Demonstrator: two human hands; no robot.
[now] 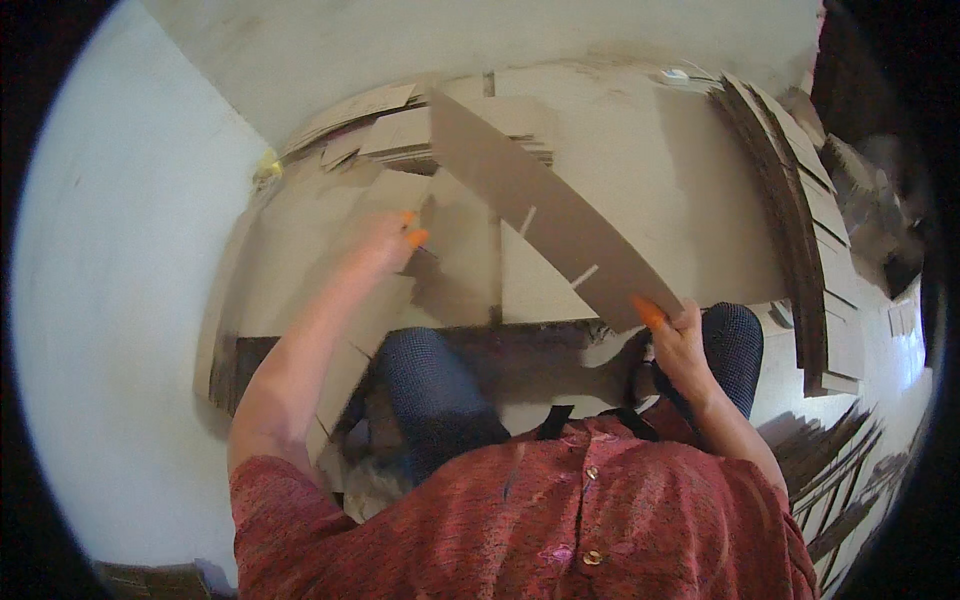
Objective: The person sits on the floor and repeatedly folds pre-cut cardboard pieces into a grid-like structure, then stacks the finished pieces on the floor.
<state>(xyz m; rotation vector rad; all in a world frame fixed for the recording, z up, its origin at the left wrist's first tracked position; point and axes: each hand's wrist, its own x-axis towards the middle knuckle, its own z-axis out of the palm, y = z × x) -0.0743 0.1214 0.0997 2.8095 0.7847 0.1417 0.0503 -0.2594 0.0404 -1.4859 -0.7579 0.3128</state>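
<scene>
My right hand grips the near end of a long brown cardboard strip, an orange finger cover on its thumb or finger. Two short slots cut into the strip's lower edge, and its far end rises tilted over the work board. My left hand, slightly blurred, is over the left part of the board with orange-covered fingertips apart. I see nothing held between them. Near it lies a light cardboard piece, partly covered by the hand and forearm. Dark shadow falls beside these fingers.
A low board spans the space before my knees. Cardboard stacks lie at its back left, and a tall leaning row lines the right. More cardboard pieces stand at lower right. Walls rise at left and behind; a small white object sits far back.
</scene>
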